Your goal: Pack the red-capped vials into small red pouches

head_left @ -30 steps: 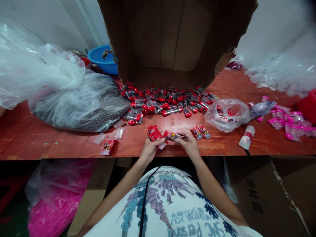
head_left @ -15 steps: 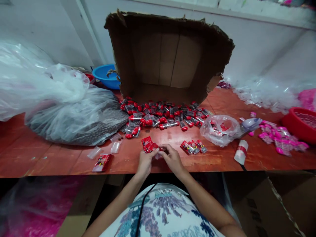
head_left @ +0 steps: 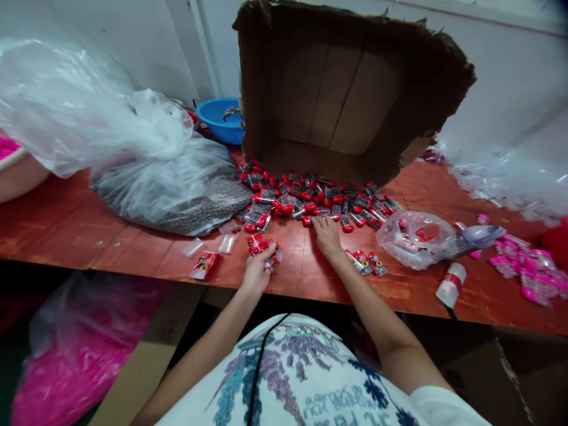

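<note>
The right hand [head_left: 327,236], fingers slightly spread, now touches the clear, red-capped tubes [head_left: 326,201] at centre; the left [head_left: 258,269] still pinches red printed cards [head_left: 265,247].

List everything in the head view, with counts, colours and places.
Large torn-edged cardboard box: 1, brown, back centre
Capped plastic tubes: many, red and clear, box mouth
Tied plastic sack: 1, clear with grey contents, left
Round plastic basin: 1, blue, behind sack
Flat printed packets: several, red, front left, right of centre, left hand
Small flat bags: 2, clear, beside left packets
Open plastic bag: 1, translucent, right
Handled tool: 1, pale purple, beside open bag
Banded roll: 1, white and red, front right
Small packs: many, pink, far right
Filled plastic sack: 1, pink, below table
Table: 1, red-brown, centre
Left hand: 1, front centre, holding packets
Right hand: 1, at tubes' edge
</note>
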Demonstrator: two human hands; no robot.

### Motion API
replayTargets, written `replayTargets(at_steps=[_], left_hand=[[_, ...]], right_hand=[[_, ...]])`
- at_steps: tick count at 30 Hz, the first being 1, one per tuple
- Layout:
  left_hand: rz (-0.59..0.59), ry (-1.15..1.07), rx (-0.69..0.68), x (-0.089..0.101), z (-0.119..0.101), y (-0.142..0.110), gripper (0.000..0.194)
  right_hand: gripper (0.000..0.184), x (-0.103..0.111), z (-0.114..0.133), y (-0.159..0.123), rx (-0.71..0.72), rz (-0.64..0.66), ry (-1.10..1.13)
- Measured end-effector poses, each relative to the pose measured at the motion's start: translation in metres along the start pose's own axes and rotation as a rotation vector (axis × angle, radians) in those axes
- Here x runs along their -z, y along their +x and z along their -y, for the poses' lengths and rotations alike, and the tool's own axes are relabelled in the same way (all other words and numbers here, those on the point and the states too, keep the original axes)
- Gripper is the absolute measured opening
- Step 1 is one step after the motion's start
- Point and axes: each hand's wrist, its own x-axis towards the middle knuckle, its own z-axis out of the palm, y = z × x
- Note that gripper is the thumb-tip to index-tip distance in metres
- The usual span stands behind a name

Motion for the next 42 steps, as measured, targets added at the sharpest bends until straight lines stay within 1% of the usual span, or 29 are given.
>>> replayTargets(at_steps=[3, 5, 7, 9, 13, 14, 16, 19, 22, 26, 28, 30, 33, 34, 36, 38, 39, 42], left_hand=[[0.000, -0.040, 0.093, -0.001, -0.002, 0.002, 0.010], [-0.011, -0.057, 0.143, -0.002, -0.002, 0.004, 0.009], [-0.022, -0.064, 0.177, -0.003, -0.001, 0.006, 0.009], [-0.023, -0.075, 0.188, -0.004, 0.001, 0.009, 0.009], [-0.025, -0.095, 0.173, -0.006, 0.007, 0.012, 0.009], [-0.028, -0.099, 0.170, -0.006, 0.008, 0.012, 0.009], [-0.023, -0.105, 0.164, -0.007, 0.011, 0.011, 0.010], [0.004, -0.103, 0.151, -0.008, 0.014, 0.007, 0.011], [0.009, -0.086, 0.135, -0.009, 0.015, 0.004, 0.010], [0.013, -0.078, 0.097, -0.010, 0.015, 0.001, 0.011], [0.019, -0.075, 0.080, -0.010, 0.015, 0.001, 0.013], [0.026, -0.067, 0.046, -0.011, 0.016, 0.001, 0.015], [0.047, -0.033, -0.034, -0.011, 0.018, -0.002, 0.020], [0.066, -0.021, -0.057, -0.012, 0.018, -0.004, 0.022], [0.127, 0.002, -0.090, -0.012, 0.018, -0.009, 0.024], [0.187, 0.041, -0.109, -0.013, 0.018, -0.013, 0.026], [0.205, 0.062, -0.119, -0.013, 0.017, -0.014, 0.027], [0.221, 0.104, -0.180, -0.014, 0.017, -0.017, 0.028]], right_hand=[[0.033, -0.001, 0.008, -0.019, 0.085, 0.080, -0.009], [0.033, 0.001, 0.018, -0.035, 0.089, 0.095, 0.041], [0.032, 0.005, 0.028, -0.051, 0.061, 0.090, 0.149], [0.029, 0.011, 0.039, -0.064, -0.009, 0.067, 0.355], [0.030, 0.021, 0.066, -0.086, -0.263, 0.014, 0.909], [0.030, 0.022, 0.073, -0.089, -0.311, 0.014, 1.010], [0.031, 0.023, 0.085, -0.093, -0.370, 0.017, 1.136], [0.033, 0.023, 0.093, -0.095, -0.435, 0.015, 1.201], [0.038, 0.021, 0.093, -0.095, -0.498, 0.006, 1.213], [0.043, 0.020, 0.092, -0.096, -0.548, -0.023, 1.231], [0.043, 0.021, 0.093, -0.097, -0.552, -0.020, 1.242], [0.043, 0.023, 0.095, -0.098, -0.548, 0.011, 1.275], [0.044, 0.027, 0.098, -0.098, -0.562, 0.097, 1.394], [0.046, 0.028, 0.098, -0.097, -0.575, 0.102, 1.435], [0.047, 0.029, 0.098, -0.096, -0.597, 0.061, 1.483], [0.046, 0.030, 0.097, -0.096, -0.600, 0.003, 1.480], [0.044, 0.031, 0.097, -0.096, -0.590, -0.003, 1.465], [0.040, 0.033, 0.097, -0.097, -0.529, 0.045, 1.389]])
